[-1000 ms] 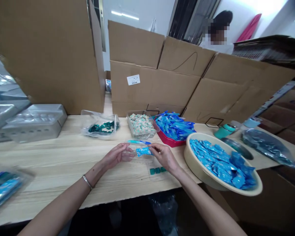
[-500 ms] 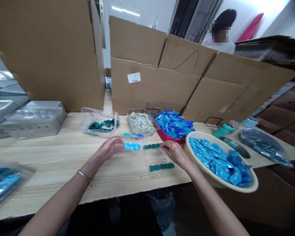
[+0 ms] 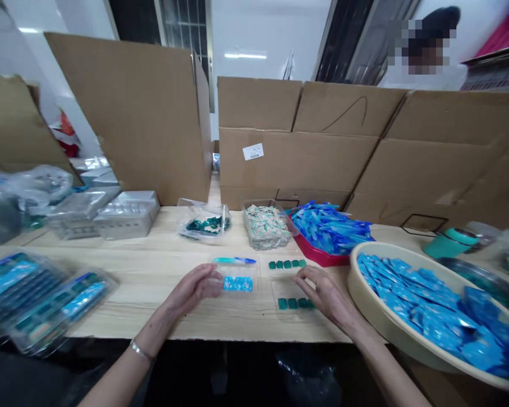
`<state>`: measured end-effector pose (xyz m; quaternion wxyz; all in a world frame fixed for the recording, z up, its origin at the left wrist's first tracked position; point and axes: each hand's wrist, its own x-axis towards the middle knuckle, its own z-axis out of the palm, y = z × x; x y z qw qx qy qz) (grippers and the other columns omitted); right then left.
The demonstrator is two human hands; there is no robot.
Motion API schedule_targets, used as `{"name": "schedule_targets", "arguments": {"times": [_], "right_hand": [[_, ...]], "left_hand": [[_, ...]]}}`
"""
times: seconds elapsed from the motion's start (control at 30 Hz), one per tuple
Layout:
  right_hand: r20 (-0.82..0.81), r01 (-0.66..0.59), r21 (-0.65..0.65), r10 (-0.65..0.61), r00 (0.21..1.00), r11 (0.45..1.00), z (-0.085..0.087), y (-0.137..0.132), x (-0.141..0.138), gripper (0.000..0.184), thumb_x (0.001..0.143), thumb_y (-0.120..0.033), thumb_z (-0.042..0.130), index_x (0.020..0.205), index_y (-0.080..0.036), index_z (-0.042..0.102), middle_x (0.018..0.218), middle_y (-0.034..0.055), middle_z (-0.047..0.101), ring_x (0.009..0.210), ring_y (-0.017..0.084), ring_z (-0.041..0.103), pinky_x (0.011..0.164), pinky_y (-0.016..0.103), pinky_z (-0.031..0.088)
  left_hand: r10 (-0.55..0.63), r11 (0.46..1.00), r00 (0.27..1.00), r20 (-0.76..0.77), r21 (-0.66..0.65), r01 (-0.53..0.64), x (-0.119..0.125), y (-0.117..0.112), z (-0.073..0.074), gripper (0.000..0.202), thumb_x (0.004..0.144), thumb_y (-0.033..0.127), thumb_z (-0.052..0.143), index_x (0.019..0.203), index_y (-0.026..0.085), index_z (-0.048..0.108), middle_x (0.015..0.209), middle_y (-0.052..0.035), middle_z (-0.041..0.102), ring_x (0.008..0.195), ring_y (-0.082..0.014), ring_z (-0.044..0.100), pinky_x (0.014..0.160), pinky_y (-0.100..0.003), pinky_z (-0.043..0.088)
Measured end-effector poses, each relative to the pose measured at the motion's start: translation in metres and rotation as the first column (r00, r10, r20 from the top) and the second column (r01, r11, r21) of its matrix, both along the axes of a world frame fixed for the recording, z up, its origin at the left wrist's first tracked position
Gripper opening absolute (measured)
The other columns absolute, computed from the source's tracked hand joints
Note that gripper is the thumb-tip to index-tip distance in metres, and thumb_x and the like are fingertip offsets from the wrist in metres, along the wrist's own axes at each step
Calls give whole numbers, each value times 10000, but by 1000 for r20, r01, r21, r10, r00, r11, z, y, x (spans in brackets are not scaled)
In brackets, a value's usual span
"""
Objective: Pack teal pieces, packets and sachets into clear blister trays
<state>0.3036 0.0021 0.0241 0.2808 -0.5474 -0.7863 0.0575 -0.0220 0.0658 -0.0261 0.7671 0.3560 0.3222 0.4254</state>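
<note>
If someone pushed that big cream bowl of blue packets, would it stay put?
Probably not: the bowl seems to overhang the table edge, so it could tip. It looks smooth, so may slide easily. The loose packets would probably shift over its low rim.

Panning left across the bench, with everything sliding rightward in the frame: cream bowl [image 3: 377, 319] running off the lower right edge, clear packs of blue and green pieces [image 3: 29, 297] coming into view at lower left. Right hand [image 3: 328, 297] moving off the upper row of green squares [image 3: 286, 264], uncovering that row and settling open beside the lower clear tray [image 3: 288, 291]. Left hand [image 3: 193, 288] opening slightly, drawing back from the blue strip [image 3: 237, 284].
</note>
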Motion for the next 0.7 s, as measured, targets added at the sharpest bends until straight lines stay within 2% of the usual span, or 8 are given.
{"name": "schedule_targets", "arguments": {"times": [0.07, 0.17, 0.27, 0.3, 0.37, 0.47, 0.6, 0.7], "right_hand": [[-76, 9, 81, -3, 997, 997, 6, 28, -10, 156, 874, -249, 446, 857, -189, 589, 842, 63, 632, 769, 181, 592, 716, 307, 460], [-149, -76, 179, 103, 983, 981, 20, 80, -35, 146, 837, -183, 484, 926, -183, 600, 905, 53, 646, 798, 164, 592, 732, 278, 446], [-134, -153, 235, 188, 973, 960, 37, 137, -62, 155, 821, -153, 485, 878, -179, 627, 879, 40, 664, 827, 153, 595, 759, 255, 430], [-111, -151, 249, 183, 977, 957, 42, 155, -69, 170, 819, -145, 478, 892, -177, 629, 895, 43, 666, 844, 152, 593, 769, 250, 423], [-27, -83, 226, 91, 995, 971, 48, 188, -75, 218, 816, -123, 454, 941, -170, 627, 950, 59, 664, 893, 157, 585, 783, 244, 407], [124, 64, 97, -76, 989, 993, 42, 228, -67, 237, 759, -76, 469, 887, -145, 657, 923, 93, 679, 881, 182, 594, 743, 236, 402], [217, 128, -33, -118, 969, 991, 17, 259, -37, 163, 654, -53, 554, 675, -146, 686, 755, 80, 702, 731, 181, 621, 638, 205, 405], [226, 166, -36, -153, 962, 986, 4, 272, -17, 211, 684, -56, 524, 745, -143, 706, 836, 90, 707, 797, 191, 626, 669, 210, 413]], "left_hand": [[43, 998, 999, -5, -38, -43, -14, -14, -6, 213, 793, 245, 580, 966, 119, 574, 887, -104, 661, 718, -204, 652, 585, -302, 533], [59, 997, 997, -38, -39, -61, -27, -22, -9, 233, 790, 253, 585, 980, 120, 561, 857, -99, 654, 671, -188, 645, 548, -287, 527], [-5, 1000, 996, -92, 9, 6, -26, -13, -5, 215, 793, 295, 574, 918, 120, 559, 772, -73, 637, 548, -147, 600, 450, -250, 481], [-33, 999, 993, -113, 29, 37, -23, -6, -3, 214, 792, 309, 568, 898, 123, 555, 764, -68, 633, 525, -139, 587, 435, -247, 469], [-87, 994, 985, -150, 56, 96, -16, 9, 1, 212, 786, 315, 565, 890, 131, 545, 787, -66, 636, 531, -141, 588, 444, -253, 467], [-137, 986, 976, -169, 65, 150, -1, 36, 4, 199, 760, 286, 575, 889, 140, 531, 819, -70, 646, 593, -156, 617, 493, -250, 471], [-205, 976, 970, -132, 49, 213, 25, 65, -1, 212, 733, 284, 589, 877, 148, 514, 828, -75, 658, 640, -173, 638, 541, -256, 473], [-262, 964, 958, -118, 7, 265, 45, 76, -8, 247, 710, 272, 603, 913, 166, 511, 830, -60, 662, 631, -179, 644, 531, -266, 474]]}}
